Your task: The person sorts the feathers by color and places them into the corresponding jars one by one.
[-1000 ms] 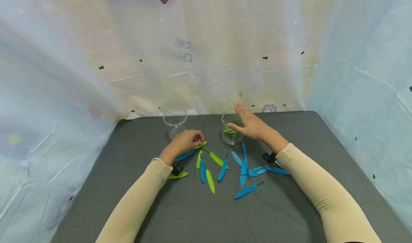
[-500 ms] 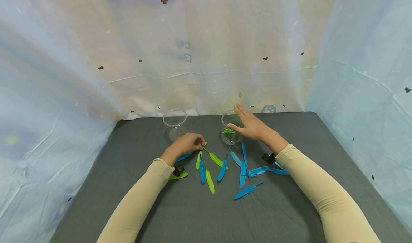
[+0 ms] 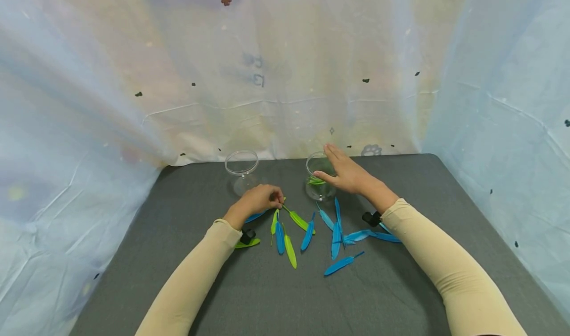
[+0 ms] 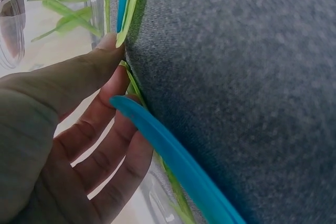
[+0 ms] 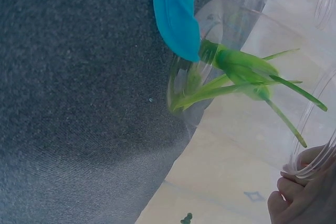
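Note:
My left hand (image 3: 258, 199) is low over the table among the feathers, its thumb and index finger pinching a green feather (image 4: 137, 88). A blue feather (image 4: 173, 153) passes close by the other fingers in the left wrist view. At the back, my right hand (image 3: 349, 173) holds the rim of a clear plastic jar (image 3: 319, 193), thumb on the near side and fingers on the far side. Several green feathers (image 5: 247, 72) stand inside this jar. A second clear jar (image 3: 242, 164) stands behind my left hand.
Loose blue feathers (image 3: 340, 265) and green feathers (image 3: 290, 251) are scattered over the grey tablecloth (image 3: 285, 301), several of them crossed in front of the right jar. A pale printed curtain (image 3: 285, 69) hangs right behind the table's back edge.
My left hand has shifted slightly down, towards me, covering most of the green feather at its fingertips, then stayed still. The right hand and its jar have not visibly moved.

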Demonstrator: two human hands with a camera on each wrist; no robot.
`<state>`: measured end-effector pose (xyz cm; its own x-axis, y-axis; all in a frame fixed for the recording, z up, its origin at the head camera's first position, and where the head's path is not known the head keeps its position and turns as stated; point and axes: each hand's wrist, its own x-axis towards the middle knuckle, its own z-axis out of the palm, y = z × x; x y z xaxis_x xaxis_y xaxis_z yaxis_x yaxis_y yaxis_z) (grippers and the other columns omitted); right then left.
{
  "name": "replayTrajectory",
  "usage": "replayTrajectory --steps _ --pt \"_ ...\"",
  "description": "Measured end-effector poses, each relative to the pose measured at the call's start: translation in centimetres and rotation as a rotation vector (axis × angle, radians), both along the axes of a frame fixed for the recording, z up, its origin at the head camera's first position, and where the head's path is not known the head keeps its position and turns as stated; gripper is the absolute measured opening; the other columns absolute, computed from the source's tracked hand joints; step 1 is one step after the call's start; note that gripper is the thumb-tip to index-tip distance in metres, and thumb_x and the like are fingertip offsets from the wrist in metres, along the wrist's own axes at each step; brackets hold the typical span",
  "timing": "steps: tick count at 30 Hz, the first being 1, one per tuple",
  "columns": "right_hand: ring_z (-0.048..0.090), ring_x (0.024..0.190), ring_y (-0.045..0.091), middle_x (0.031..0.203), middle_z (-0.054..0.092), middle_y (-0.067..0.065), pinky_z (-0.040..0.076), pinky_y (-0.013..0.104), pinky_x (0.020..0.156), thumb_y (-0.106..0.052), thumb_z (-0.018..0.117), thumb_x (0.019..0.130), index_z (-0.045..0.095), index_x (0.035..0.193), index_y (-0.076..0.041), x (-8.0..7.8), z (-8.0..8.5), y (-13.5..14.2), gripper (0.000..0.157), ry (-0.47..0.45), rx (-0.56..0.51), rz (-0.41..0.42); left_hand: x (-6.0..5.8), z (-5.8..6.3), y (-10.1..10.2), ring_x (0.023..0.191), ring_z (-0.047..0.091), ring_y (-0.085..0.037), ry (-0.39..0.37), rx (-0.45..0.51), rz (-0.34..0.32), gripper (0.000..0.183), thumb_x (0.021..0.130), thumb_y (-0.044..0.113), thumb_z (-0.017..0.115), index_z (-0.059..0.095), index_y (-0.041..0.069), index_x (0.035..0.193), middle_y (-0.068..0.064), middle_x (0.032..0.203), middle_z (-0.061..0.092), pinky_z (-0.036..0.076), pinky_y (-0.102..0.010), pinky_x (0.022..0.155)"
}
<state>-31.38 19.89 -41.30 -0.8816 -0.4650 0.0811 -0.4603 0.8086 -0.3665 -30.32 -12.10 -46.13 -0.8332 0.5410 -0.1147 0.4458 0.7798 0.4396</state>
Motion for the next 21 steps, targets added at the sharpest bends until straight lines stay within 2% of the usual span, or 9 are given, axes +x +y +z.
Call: replayTrajectory --steps 11,17,21 --pt "0.003 0.167 0.036 0.181 0.000 0.016 0.015 0.062 0.134 -0.069 0.050 0.107 0.003 0.173 -0.006 0.1 0.1 0.0 0.103 -0.008 -0.011 0.000 0.2 0.3 -0.1 0.085 0.065 -0.010 -0.028 0.026 -0.010 0.005 0.100 0.026 0.079 0.076 0.022 0.098 0.008 0.101 0.074 0.057 -0.039 0.080" --pt "0.003 0.167 0.036 0.181 0.001 0.016 0.016 0.062 0.134 -0.075 0.046 0.105 0.003 0.173 -0.006 0.0 0.0 0.0 0.106 -0.004 -0.010 0.001 0.1 0.4 -0.8 0.091 0.068 -0.012 -0.091 0.144 -0.028 0.006 0.102 0.023 0.078 0.077 0.018 0.101 0.005 0.105 0.075 0.059 -0.038 0.084" --pt "0.002 0.167 0.036 0.180 0.001 0.017 0.015 0.062 0.134 -0.071 0.049 0.106 0.002 0.173 -0.006 -0.1 -0.1 0.1 0.104 -0.003 -0.013 0.004 -0.2 0.5 -1.3 0.095 0.070 -0.013 -0.116 0.215 -0.047 0.006 0.103 0.023 0.076 0.077 0.017 0.104 0.004 0.104 0.075 0.060 -0.038 0.087"
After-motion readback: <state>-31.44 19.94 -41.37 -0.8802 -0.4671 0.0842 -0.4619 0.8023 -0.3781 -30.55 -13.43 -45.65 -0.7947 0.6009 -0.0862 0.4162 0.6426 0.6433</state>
